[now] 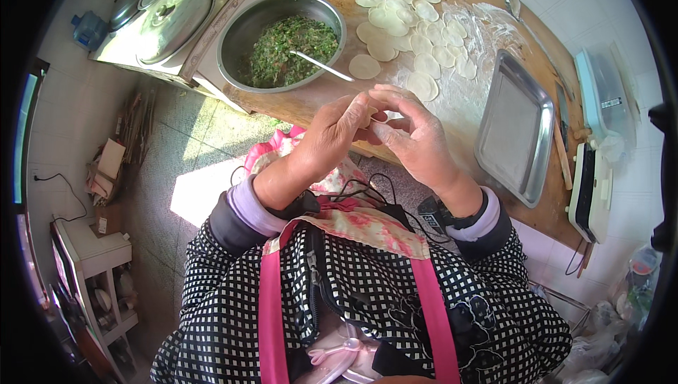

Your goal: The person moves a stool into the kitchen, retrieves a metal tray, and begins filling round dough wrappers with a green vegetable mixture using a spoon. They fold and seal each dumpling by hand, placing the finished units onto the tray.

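Close together in front of my chest, my left hand [330,131] and my right hand [418,135] pinch a dumpling [379,116] between their fingertips. Only a small pale edge of its dough shows; the fingers hide the rest. Just beyond my left hand stands a large metal bowl [227,51] with chopped green filling [282,52]. A light-handled spoon [323,66] rests in the filling, its handle over the near rim. Many round dough wrappers [395,15] lie spread and overlapping on the floured wooden board [487,80].
Right of my right hand is a rectangular metal tray [518,126] dusted with flour. A ladle [514,4], a rolling pin [563,154] and a clear plastic box [607,102] line the right side. A lidded pot [173,24] stands at the left on a white counter.
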A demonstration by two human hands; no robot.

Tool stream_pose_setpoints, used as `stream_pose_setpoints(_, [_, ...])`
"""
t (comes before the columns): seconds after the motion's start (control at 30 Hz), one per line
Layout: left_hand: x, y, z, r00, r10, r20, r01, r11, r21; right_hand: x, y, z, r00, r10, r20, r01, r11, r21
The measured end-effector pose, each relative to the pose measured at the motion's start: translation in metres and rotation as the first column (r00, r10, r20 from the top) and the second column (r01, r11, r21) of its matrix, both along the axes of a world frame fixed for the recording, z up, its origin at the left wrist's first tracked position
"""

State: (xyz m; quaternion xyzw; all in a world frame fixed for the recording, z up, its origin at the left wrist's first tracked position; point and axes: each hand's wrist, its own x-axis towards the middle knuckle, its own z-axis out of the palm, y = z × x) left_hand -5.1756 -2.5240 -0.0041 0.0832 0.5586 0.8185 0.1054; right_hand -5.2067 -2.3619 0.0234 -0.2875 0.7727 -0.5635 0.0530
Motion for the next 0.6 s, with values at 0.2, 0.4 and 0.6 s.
stream_pose_setpoints(0.2, [0.000, 0.021, 0.008, 0.970, -0.225, 0.097, 0.196, 0.950, 0.243, -0.004, 0.029, 0.016, 0.982, 0.034, 0.187, -0.037, 0.999, 0.016])
stream_pose_setpoints(0.4, [-0.005, 0.031, 0.008, 0.954, -0.283, 0.103, 0.244, 0.926, 0.287, -0.023, 0.062, 0.031, 0.989, -0.055, 0.135, 0.050, 0.998, 0.045])
stream_pose_setpoints(0.6, [0.002, 0.001, -0.014, 0.978, -0.180, 0.106, 0.178, 0.984, 0.027, -0.124, 0.168, 0.054, 0.867, -0.470, 0.166, 0.412, 0.863, 0.292])
